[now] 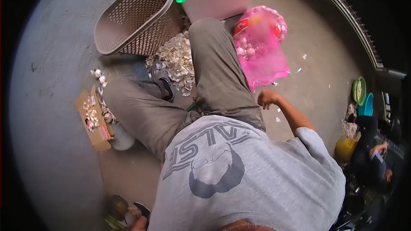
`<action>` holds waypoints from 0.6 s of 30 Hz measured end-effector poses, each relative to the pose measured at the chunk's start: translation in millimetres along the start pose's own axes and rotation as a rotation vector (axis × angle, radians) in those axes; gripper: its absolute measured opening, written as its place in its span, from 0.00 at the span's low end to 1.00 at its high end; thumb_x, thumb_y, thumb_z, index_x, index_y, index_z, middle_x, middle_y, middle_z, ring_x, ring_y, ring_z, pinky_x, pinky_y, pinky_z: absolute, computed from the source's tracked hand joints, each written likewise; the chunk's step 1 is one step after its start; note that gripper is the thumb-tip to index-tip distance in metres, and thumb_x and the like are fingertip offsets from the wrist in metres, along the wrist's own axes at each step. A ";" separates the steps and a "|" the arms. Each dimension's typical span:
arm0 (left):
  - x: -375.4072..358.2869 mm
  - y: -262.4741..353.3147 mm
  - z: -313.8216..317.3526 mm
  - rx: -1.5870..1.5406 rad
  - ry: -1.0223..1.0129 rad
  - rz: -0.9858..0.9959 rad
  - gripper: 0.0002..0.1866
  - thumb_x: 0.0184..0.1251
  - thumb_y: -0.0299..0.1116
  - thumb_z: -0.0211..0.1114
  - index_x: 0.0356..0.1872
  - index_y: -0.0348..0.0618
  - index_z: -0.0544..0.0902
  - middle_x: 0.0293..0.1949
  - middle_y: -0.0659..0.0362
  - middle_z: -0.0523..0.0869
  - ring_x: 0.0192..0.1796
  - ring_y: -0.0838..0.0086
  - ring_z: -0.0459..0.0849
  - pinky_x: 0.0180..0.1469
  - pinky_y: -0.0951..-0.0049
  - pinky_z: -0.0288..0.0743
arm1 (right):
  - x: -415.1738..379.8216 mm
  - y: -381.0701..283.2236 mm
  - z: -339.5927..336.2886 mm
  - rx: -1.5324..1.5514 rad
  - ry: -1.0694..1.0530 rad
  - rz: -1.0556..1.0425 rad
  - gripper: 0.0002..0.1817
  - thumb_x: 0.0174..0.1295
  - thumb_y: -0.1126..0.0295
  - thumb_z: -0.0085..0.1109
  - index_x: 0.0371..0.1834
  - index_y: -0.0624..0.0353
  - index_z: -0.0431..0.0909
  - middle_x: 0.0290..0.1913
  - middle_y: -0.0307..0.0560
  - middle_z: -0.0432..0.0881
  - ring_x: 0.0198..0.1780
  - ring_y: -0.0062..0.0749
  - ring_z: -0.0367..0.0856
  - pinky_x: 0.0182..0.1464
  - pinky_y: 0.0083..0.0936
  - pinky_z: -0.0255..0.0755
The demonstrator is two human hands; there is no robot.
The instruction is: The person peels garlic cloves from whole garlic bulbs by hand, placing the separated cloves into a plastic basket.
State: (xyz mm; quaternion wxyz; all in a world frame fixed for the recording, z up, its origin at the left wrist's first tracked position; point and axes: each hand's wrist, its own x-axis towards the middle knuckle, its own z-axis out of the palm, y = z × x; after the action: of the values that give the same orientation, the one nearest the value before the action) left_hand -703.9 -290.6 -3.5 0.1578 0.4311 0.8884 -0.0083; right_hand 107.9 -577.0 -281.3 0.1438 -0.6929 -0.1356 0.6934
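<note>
My right hand (269, 98) hangs beside my right thigh, just below the pink mesh bag (267, 66). Its fingers are loosely bent and slightly apart, with nothing visible in them. Garlic bulbs (246, 49) show through the mesh. I cannot make out my left hand. Between my legs and the perforated basket (165, 34) lies a heap of pale garlic skins (177, 60). To the left, an open cardboard box (100, 128) holds cloves, and a few whole bulbs (99, 75) lie above it.
A white foam box (222, 2) with peeled cloves stands at the top, a green item on its corner. At the far right, another person (370, 162) sits near a green basin (358, 90), a blue basin (367, 105) and a yellow container (346, 147).
</note>
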 end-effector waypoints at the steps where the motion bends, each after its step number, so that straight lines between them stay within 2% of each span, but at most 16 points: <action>1: -4.7 3.4 -23.1 -0.012 0.044 -0.009 0.23 0.82 0.40 0.55 0.63 0.29 0.78 0.51 0.46 0.87 0.53 0.60 0.86 0.59 0.61 0.79 | 8.4 22.1 -2.9 -0.085 0.119 0.005 0.10 0.57 0.81 0.57 0.39 0.67 0.87 0.32 0.52 0.88 0.27 0.40 0.89 0.23 0.35 0.83; 2: -10.2 2.5 -44.4 -0.028 0.090 -0.020 0.23 0.82 0.41 0.55 0.64 0.29 0.78 0.51 0.46 0.87 0.53 0.60 0.86 0.59 0.61 0.79 | 26.3 46.5 -11.4 -0.049 0.282 -0.024 0.10 0.58 0.81 0.57 0.38 0.66 0.87 0.32 0.52 0.87 0.27 0.39 0.89 0.21 0.35 0.82; 3: -18.9 8.5 -56.0 -0.031 0.125 -0.026 0.23 0.82 0.41 0.55 0.64 0.29 0.78 0.51 0.46 0.87 0.53 0.60 0.86 0.59 0.61 0.79 | 51.5 65.4 -23.1 0.252 0.448 -0.028 0.12 0.61 0.78 0.60 0.46 0.63 0.86 0.31 0.49 0.85 0.22 0.38 0.85 0.19 0.34 0.80; 4: -25.7 14.1 -62.9 -0.029 0.138 -0.029 0.24 0.82 0.41 0.55 0.64 0.29 0.78 0.51 0.46 0.86 0.54 0.60 0.86 0.59 0.61 0.79 | 50.2 53.0 -39.7 0.787 0.542 -0.044 0.16 0.64 0.72 0.63 0.56 0.59 0.82 0.34 0.45 0.84 0.28 0.40 0.87 0.26 0.38 0.83; 6: -33.3 38.7 -52.3 -0.018 0.114 -0.002 0.24 0.82 0.41 0.54 0.64 0.29 0.78 0.52 0.45 0.86 0.54 0.59 0.85 0.59 0.61 0.79 | 125.2 79.3 -74.5 1.426 0.591 -0.609 0.19 0.68 0.68 0.63 0.61 0.55 0.78 0.37 0.45 0.84 0.38 0.43 0.88 0.39 0.43 0.85; 8: -39.4 67.7 -13.1 -0.014 0.042 0.037 0.24 0.82 0.41 0.54 0.64 0.29 0.77 0.52 0.45 0.86 0.54 0.59 0.85 0.59 0.61 0.79 | 100.7 3.3 -88.9 1.614 0.463 -0.722 0.15 0.69 0.68 0.61 0.58 0.54 0.80 0.40 0.46 0.85 0.45 0.42 0.86 0.48 0.45 0.82; 10: -48.4 96.0 28.2 -0.016 -0.062 0.077 0.24 0.83 0.41 0.54 0.64 0.29 0.77 0.52 0.45 0.86 0.54 0.59 0.85 0.60 0.61 0.79 | 99.2 -53.7 -95.2 1.439 0.338 -0.744 0.17 0.70 0.67 0.61 0.60 0.54 0.79 0.41 0.47 0.84 0.40 0.40 0.84 0.46 0.42 0.81; 12: -59.2 121.3 73.1 -0.020 -0.188 0.124 0.24 0.83 0.41 0.54 0.65 0.29 0.77 0.53 0.45 0.86 0.55 0.59 0.85 0.60 0.61 0.79 | 131.0 -69.5 -110.7 1.081 0.343 -0.719 0.22 0.71 0.64 0.61 0.66 0.55 0.76 0.46 0.50 0.85 0.40 0.40 0.84 0.46 0.42 0.81; 14: -70.2 145.6 110.8 -0.022 -0.324 0.167 0.24 0.83 0.42 0.53 0.65 0.28 0.77 0.53 0.45 0.85 0.55 0.59 0.85 0.60 0.61 0.79 | 197.4 -25.1 -151.6 -0.031 0.639 -0.646 0.27 0.72 0.60 0.60 0.72 0.56 0.72 0.52 0.53 0.85 0.40 0.40 0.84 0.46 0.42 0.81; 16: -77.9 168.1 144.8 -0.032 -0.449 0.207 0.25 0.83 0.42 0.53 0.65 0.28 0.76 0.53 0.45 0.85 0.55 0.59 0.85 0.60 0.60 0.79 | 165.1 -68.3 -157.0 0.054 0.887 -0.401 0.31 0.72 0.57 0.60 0.75 0.57 0.69 0.55 0.54 0.85 0.41 0.40 0.84 0.47 0.41 0.80; 18: -85.5 187.1 170.6 -0.038 -0.553 0.237 0.25 0.83 0.42 0.53 0.65 0.28 0.76 0.54 0.45 0.85 0.55 0.59 0.85 0.60 0.60 0.79 | 138.9 -88.0 -158.5 0.760 0.818 -0.445 0.33 0.72 0.56 0.60 0.76 0.59 0.69 0.57 0.56 0.84 0.44 0.41 0.83 0.48 0.41 0.80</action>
State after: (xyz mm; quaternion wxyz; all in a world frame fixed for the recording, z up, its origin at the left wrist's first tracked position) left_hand -464.1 -264.2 -118.3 0.4017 0.5100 0.7552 -0.0907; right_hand 267.6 -443.8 -375.8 0.5636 -0.7586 0.0462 0.3236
